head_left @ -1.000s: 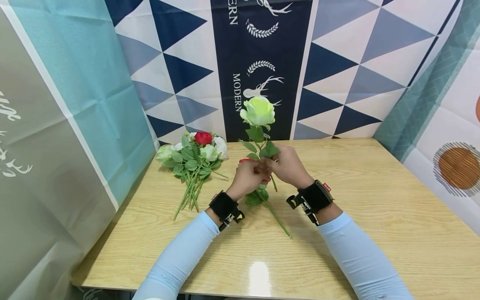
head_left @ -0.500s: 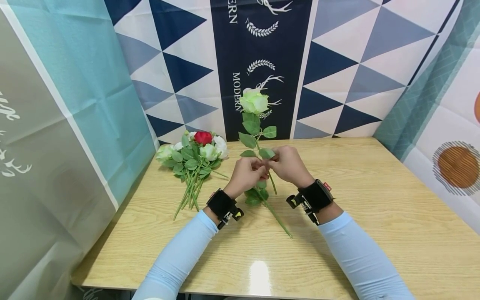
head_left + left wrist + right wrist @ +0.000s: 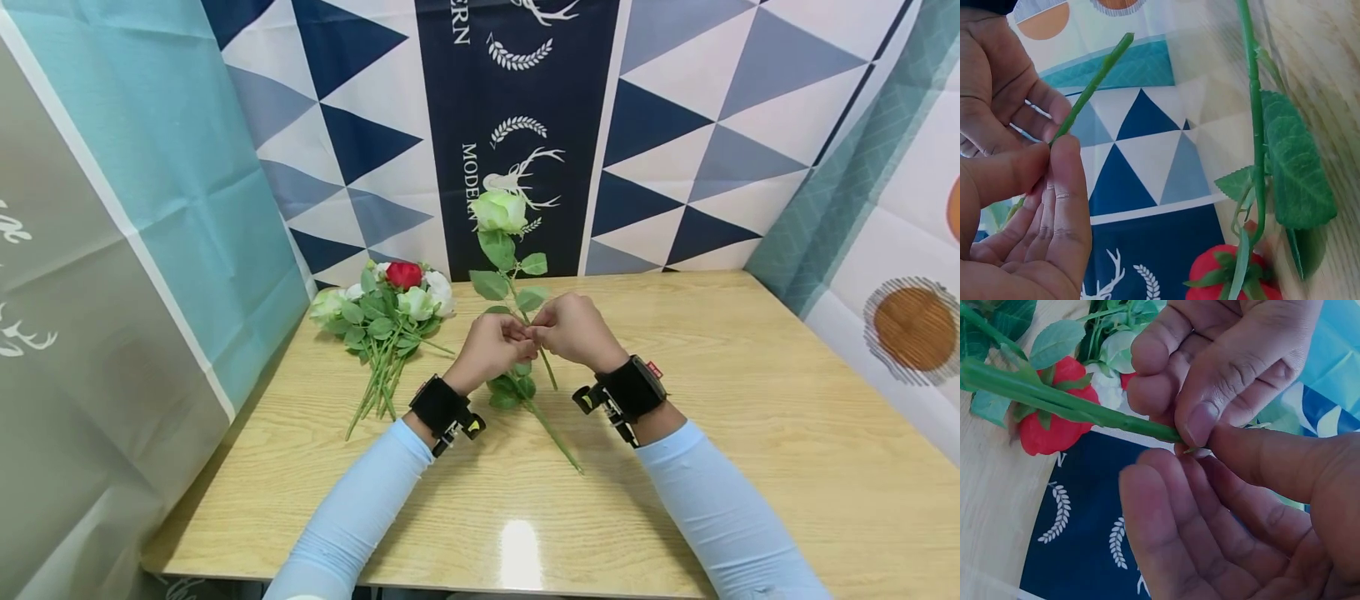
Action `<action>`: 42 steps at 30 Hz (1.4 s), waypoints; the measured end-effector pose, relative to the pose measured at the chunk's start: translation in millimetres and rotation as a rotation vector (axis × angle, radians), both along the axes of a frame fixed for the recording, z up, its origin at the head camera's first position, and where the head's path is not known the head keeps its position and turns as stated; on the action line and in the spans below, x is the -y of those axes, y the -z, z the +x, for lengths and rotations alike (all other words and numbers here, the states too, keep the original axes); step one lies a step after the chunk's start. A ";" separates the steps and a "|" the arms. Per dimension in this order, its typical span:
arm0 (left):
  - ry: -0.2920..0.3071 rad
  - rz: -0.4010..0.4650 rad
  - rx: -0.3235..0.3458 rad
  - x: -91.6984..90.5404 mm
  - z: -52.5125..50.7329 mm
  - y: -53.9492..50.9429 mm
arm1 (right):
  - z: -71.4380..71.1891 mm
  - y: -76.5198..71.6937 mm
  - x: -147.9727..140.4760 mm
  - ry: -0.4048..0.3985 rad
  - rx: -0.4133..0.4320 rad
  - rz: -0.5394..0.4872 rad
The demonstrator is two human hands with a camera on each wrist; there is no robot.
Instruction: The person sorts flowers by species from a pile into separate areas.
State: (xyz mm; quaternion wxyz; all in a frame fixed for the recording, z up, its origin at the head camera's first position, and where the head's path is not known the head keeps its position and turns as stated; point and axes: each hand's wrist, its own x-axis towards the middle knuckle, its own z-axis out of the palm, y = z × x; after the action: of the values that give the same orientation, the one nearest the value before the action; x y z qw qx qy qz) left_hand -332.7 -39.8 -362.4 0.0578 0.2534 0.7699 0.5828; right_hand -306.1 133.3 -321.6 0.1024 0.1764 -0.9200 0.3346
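Observation:
A pale green rose (image 3: 500,212) stands upright above the table, tilted slightly left. My left hand (image 3: 491,346) pinches its stem (image 3: 1093,87) between thumb and forefinger. Right against it, my right hand (image 3: 577,329) pinches the same stem with thumb and fingertips, just below the leaves (image 3: 491,286). The stem's cut end points down past the hands. Beneath them a red rose (image 3: 1229,275) lies on the table, its stem (image 3: 555,437) pointing toward me; the hands hide its bloom in the head view.
A pile of artificial flowers (image 3: 386,312), red, white and pale green, lies at the back left of the wooden table (image 3: 712,500). A patterned cloth (image 3: 660,133) hangs behind the table. Another cloth (image 3: 150,208) hangs along the left side.
The pale green rose has shifted left, and its leaves have spread into view above my hands. Both hands keep hold near the same spot. The red bloom's edge is now hidden.

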 end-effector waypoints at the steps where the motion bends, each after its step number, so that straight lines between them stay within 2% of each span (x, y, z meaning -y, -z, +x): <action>1: 0.000 0.001 -0.002 0.1 -0.1 -0.1 | -0.2 0.1 0.5 0.002 -0.007 0.006; 4: -0.003 -0.022 -0.030 0.3 -0.3 -0.2 | 0.2 0.1 1.5 0.003 -0.014 0.007; 10: -0.047 -0.127 -0.195 2.2 -1.2 -2.6 | 1.0 0.1 3.2 0.007 -0.036 0.012; 14: -0.077 -0.197 -0.293 5.4 -0.3 -10.0 | 1.3 -0.7 4.4 0.018 -0.083 0.015; 18: -0.095 -0.244 -0.343 16.0 -0.2 -21.2 | 1.8 -4.3 2.0 0.041 -0.137 0.009; 20: -0.115 -0.237 -0.344 24.4 -1.6 -27.8 | 1.2 -6.7 -2.0 0.056 -0.139 -0.004; 23: -0.179 -0.217 -0.334 38.6 -6.1 -36.5 | 0.1 -10.4 -10.5 0.082 -0.113 -0.034; 26: -0.230 -0.181 -0.276 54.1 -13.0 -41.0 | -0.4 -13.7 -21.3 0.120 -0.080 -0.061; 29: -0.281 -0.153 -0.220 70.5 -21.0 -42.5 | -0.6 -18.2 -33.1 0.151 -0.076 -0.074; 33: -0.380 -0.172 -0.204 91.8 -30.3 -42.9 | 0.1 -24.9 -50.2 0.184 -0.072 -0.081; 36: -0.427 -0.184 -0.176 105.9 -36.2 -42.0 | 1.0 -29.4 -63.3 0.211 -0.059 -0.092; 39: -0.461 -0.210 -0.143 119.5 -40.2 -41.0 | 1.2 -33.8 -76.4 0.241 -0.060 -0.094; 42: -0.516 -0.272 -0.132 133.2 -43.2 -37.6 | 1.9 -35.4 -91.2 0.268 -0.067 -0.089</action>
State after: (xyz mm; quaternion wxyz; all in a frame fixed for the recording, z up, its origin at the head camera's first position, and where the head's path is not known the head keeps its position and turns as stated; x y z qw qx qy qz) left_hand -375.9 -172.9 -324.8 -0.1089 0.0766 0.8819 0.4522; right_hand -304.1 224.6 -286.2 0.1844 0.0583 -0.9157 0.3523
